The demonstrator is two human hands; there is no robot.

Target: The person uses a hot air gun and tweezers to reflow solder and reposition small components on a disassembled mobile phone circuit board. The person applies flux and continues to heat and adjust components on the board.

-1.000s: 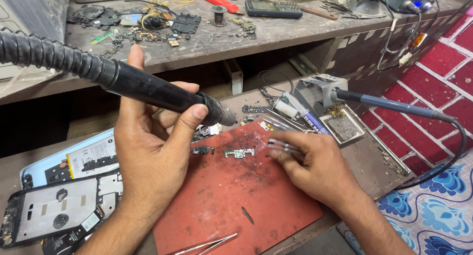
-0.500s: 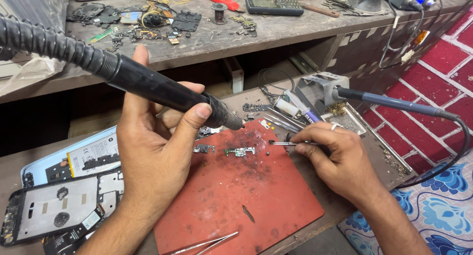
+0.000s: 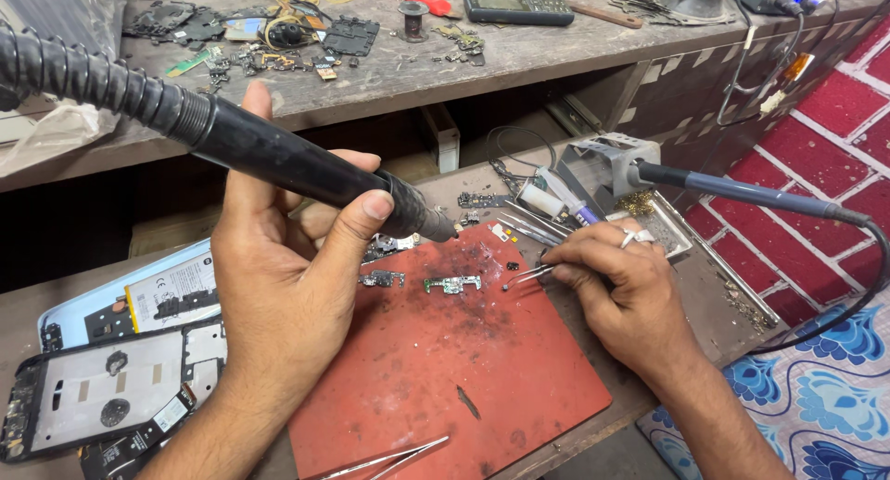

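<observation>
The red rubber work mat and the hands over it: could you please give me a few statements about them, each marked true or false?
1. The left hand holds a black hot-air wand on a ribbed hose. True.
2. The right hand holds a yellow screwdriver. False: it pinches thin metal tweezers.
3. A small green circuit board lies on the red rubber work mat. True.
4. The opened black phone lies on the mat. False: it lies on the bench left of the mat.
5. A second pair of silver tweezers lies at the mat's near edge. True.
6. The grey-handled soldering iron is in the left hand's grip. False: it rests in its stand.
</observation>
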